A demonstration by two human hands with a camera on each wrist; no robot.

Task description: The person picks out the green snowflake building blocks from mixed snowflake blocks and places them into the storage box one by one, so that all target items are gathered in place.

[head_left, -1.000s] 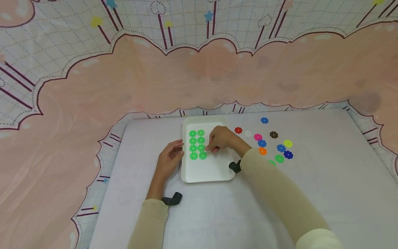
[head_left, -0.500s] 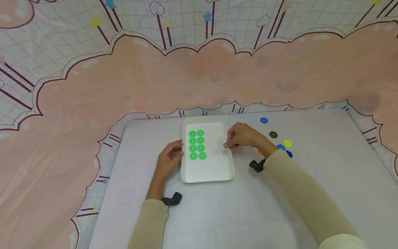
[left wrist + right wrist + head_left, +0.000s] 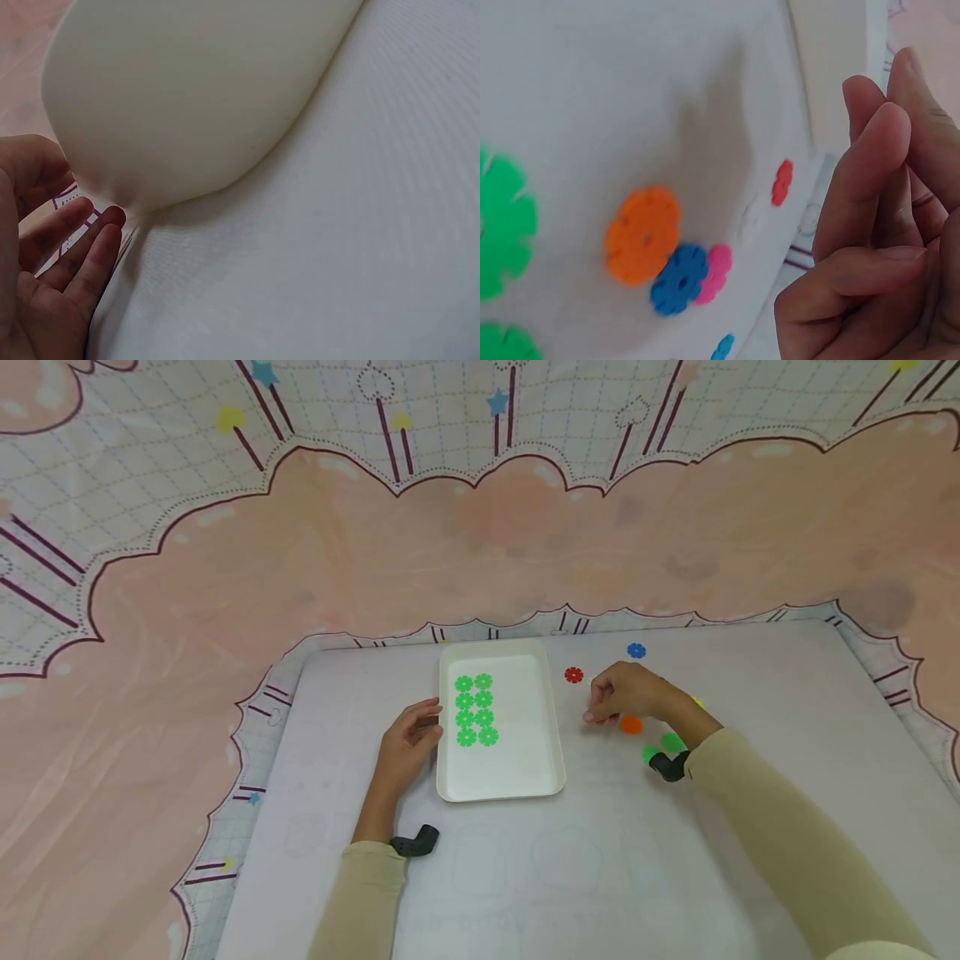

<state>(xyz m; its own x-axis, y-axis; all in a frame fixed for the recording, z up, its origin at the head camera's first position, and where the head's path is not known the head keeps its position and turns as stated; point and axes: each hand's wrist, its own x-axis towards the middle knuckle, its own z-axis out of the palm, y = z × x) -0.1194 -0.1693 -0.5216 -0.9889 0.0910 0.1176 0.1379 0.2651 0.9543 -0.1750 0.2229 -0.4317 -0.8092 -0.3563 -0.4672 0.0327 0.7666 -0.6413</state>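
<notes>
Notched plastic snowflake discs, green ones (image 3: 483, 717), lie flat in two columns on the left half of a white tray (image 3: 525, 764). My left hand (image 3: 407, 743) rests at the tray's left edge, its fingers (image 3: 97, 259) touching the rim in the left wrist view. Off the tray's right side, my right hand (image 3: 630, 691) hovers above the table with loosely curled fingers and nothing visible between them. Close to it are an orange disc (image 3: 643, 236), a blue disc (image 3: 679, 279) overlapping a pink disc (image 3: 715, 273), and a faint white disc (image 3: 748, 215).
A red disc (image 3: 573, 675) lies between tray and right hand, a blue one (image 3: 637, 650) farther back. Green discs (image 3: 672, 742) sit by the right wrist. The right arm partly hides other discs. A patterned cloth (image 3: 525, 560) rises behind the white table (image 3: 360, 693).
My right hand has moved right, from the green discs on the tray to above the loose discs, its fingers staying curled. My left hand and the tray stay put.
</notes>
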